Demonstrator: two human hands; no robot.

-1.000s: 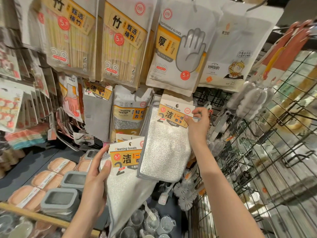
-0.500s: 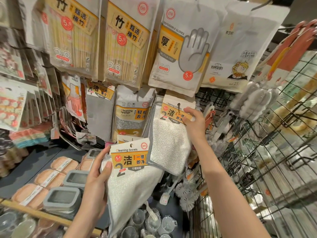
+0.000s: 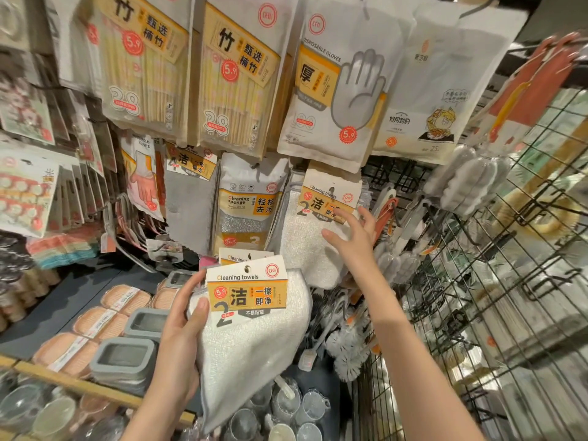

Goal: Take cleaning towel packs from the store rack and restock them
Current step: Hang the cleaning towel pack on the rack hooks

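We are letting go of the hanging cleaning towel pack (image 3: 321, 224): our right hand (image 3: 351, 238), which was pinching its card header a moment ago, is now drawing back toward us with fingers spread and relaxed, just in front of the pack's right edge. The pack is hanging on the rack hook by itself now, its cloth settling straighter instead of tilting toward the near left as before.

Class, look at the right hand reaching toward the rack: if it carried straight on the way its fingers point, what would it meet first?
Most likely the hanging white cleaning towel pack with its orange label; the open right hand seems almost on it, though depth is unclear.
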